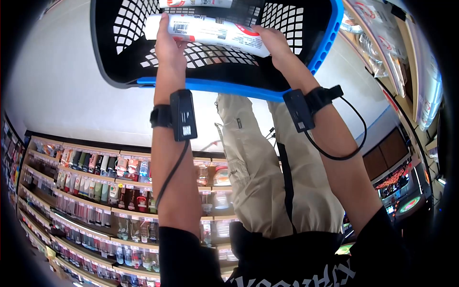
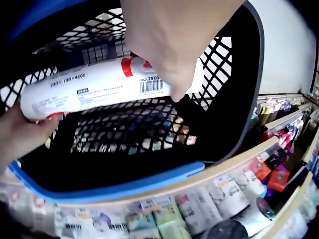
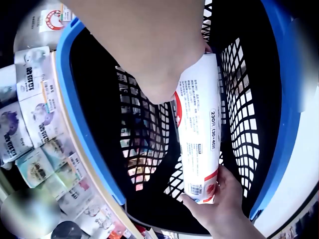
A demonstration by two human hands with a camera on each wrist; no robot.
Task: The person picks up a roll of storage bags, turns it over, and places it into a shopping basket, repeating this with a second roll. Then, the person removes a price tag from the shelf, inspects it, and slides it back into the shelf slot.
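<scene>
Both hands hold a long white printed roll (image 1: 208, 31) lengthwise across the inside of a shopping basket (image 1: 117, 71). My left hand (image 1: 170, 48) grips one end, near a barcode and a red patch, with the thumb over the top. The other end is in my right hand (image 1: 277, 45), its thumb beside a red mark. In the left wrist view, the roll (image 2: 99, 87) carries the print "230" and "30×40". From the right wrist, the left hand (image 3: 222, 199) shows with fingers curled round the roll's lower end. A second white pack (image 1: 196, 3) with red print lies beyond it in the basket.
The basket is black mesh with a blue rim (image 1: 215, 90). Shelves of bottles and cups (image 1: 110, 191) stand on one side, and packs hang on a rack (image 1: 382, 43) at the right. Boxed packs (image 2: 164, 216) line a shelf right by the basket's edge.
</scene>
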